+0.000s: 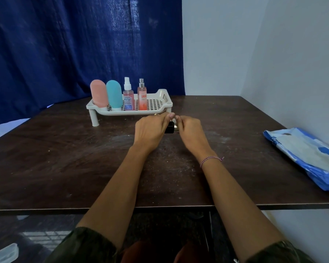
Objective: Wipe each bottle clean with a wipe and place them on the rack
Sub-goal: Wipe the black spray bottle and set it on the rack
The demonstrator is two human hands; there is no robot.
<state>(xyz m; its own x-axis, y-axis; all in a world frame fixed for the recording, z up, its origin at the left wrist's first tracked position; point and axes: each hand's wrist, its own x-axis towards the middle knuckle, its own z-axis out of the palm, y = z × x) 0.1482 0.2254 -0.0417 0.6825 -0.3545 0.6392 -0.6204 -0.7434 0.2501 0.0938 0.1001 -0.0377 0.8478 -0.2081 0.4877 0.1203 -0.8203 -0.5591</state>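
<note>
Left hand [150, 130] curled round a small black bottle with a gold neck [169, 128], held just in front of the white perforated plastic rack [160, 94] and mostly hidden by the fingers. Right hand [190, 130] bunched at the neck; I could not tell its grip. Blue-and-white wipe pack [302, 156] lay well apart on the dark wooden table [65, 158], cut off at the right edge.

Black bottle [169, 128] largely hidden, blue packet [310, 158] cut off at right edge
</note>
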